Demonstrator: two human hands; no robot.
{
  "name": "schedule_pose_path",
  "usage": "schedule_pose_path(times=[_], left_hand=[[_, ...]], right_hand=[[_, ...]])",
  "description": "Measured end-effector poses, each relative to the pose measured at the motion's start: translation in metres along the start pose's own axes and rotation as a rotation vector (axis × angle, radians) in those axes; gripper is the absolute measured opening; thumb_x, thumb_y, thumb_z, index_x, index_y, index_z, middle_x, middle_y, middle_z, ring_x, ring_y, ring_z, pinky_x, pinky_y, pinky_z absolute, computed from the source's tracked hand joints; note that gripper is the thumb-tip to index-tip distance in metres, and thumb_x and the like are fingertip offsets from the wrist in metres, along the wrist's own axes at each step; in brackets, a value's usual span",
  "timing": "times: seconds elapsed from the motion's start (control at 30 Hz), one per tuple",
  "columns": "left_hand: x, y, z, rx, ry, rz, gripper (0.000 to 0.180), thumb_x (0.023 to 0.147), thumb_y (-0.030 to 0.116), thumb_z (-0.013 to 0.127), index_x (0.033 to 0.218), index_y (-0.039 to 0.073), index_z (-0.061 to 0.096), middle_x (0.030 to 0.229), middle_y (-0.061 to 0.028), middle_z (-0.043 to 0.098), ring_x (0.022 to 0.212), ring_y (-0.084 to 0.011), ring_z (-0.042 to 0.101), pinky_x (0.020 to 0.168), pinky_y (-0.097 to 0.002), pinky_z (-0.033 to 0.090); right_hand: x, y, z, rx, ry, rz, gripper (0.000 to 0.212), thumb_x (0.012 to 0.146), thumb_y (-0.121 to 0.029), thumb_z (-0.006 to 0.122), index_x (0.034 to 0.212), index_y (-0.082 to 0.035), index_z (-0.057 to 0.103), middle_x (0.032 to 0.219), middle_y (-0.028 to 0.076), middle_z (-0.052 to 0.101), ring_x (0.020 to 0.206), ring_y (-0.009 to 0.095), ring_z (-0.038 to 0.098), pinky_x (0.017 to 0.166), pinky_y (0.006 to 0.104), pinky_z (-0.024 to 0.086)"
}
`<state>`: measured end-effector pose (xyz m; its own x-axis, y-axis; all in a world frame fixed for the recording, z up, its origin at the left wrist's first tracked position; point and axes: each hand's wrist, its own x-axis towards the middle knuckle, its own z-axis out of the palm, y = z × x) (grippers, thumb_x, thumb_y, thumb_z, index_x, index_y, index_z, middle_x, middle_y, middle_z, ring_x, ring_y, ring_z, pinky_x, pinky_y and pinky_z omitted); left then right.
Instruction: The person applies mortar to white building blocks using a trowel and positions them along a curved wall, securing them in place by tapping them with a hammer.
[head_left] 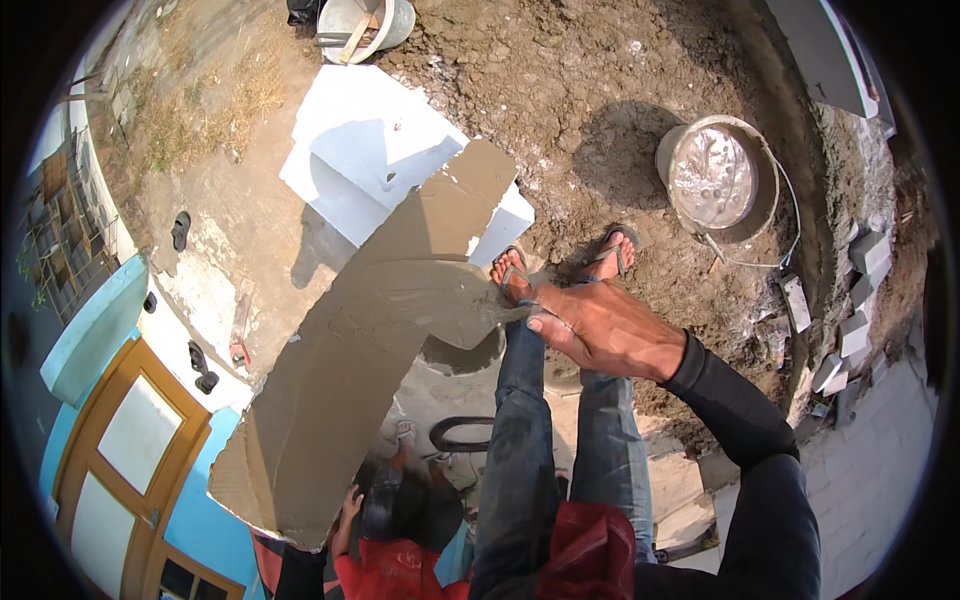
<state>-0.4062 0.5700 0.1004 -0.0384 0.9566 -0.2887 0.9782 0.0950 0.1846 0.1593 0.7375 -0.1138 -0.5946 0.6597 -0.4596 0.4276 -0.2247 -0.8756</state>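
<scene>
Head view: right fingers [562, 304] clenched round mortar-smeared trowel [455, 305]; grey mortar [325, 385] mostly smooth.

I see rough brown soil [560, 90] below me, brightly sunlit, with loose grey blocks [856, 334] along its right edge; on my left, a white-panelled wooden door [122, 487] in a blue wall [212, 510].

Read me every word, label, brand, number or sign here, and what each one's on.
None can be read.
Co-worker's red shirt, lower edge: possibly a faint mark, too small and blurred to read.
Mortar-coated slab, water-filled bucket, wooden door: no legible lettering.
</scene>
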Motion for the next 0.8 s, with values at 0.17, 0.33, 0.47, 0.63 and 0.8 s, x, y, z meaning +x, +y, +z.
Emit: schedule_pose_path(times=[0.17,0.33,0.47,0.63,0.8], left_hand=[[-0.009,-0.046,-0.008,0.009,-0.109,0.006,0.055,0.09,0.05,0.071,0.109,-0.002,0.064,0.1,-0.012,0.066,0.084,-0.0248,0.062,0.073,-0.0418,0.05],[-0.026,-0.102,-0.015,0.011,-0.25,-0.054,0.055,0.089,0.05,0.072,0.107,-0.001,0.065,0.098,-0.0115,0.067,0.082,-0.0243,0.062,0.072,-0.0414,0.051],[-0.034,-0.08,-0.015,0.074,-0.141,-0.002,0.055,0.09,0.051,0.072,0.106,-0.001,0.066,0.096,-0.0112,0.067,0.082,-0.0242,0.063,0.072,-0.0413,0.05],[-0.001,-0.04,0.003,0.067,-0.079,0.093,0.058,0.091,0.054,0.068,0.111,-0.001,0.064,0.099,-0.0114,0.067,0.087,-0.0246,0.063,0.074,-0.0413,0.05],[-0.038,-0.137,-0.021,-0.309,-0.44,-0.334,0.089,0.085,0.06,0.071,0.143,-0.002,0.045,0.131,-0.0186,0.056,0.119,-0.0309,0.057,0.091,-0.0455,0.049]], right_hand=[[0.07,0.146,-0.017,-0.243,0.238,0.099,0.049,0.107,-0.044,0.04,0.116,0.001,0.057,0.077,0.026,0.063,0.084,0.048,0.061,0.08,0.052,0.046],[0.087,0.243,-0.037,-0.031,0.027,0.446,0.051,0.104,-0.046,0.04,0.109,0.0,0.061,0.084,0.021,0.067,0.085,0.036,0.068,0.083,0.0502,0.049],[0.094,0.197,-0.029,0.358,0.104,0.402,0.055,0.102,-0.049,0.039,0.108,0.001,0.062,0.081,0.011,0.064,0.062,0.029,0.065,0.078,0.0435,0.05],[0.135,0.174,-0.041,0.052,0.028,0.337,0.051,0.103,-0.041,0.038,0.114,0.002,0.061,0.085,0.019,0.066,0.065,0.03,0.066,0.072,0.0443,0.051],[0.155,0.201,-0.063,0.119,0.019,0.3,0.045,0.104,-0.039,0.04,0.11,0.0,0.061,0.078,0.016,0.064,0.059,0.028,0.063,0.057,0.041,0.051]])
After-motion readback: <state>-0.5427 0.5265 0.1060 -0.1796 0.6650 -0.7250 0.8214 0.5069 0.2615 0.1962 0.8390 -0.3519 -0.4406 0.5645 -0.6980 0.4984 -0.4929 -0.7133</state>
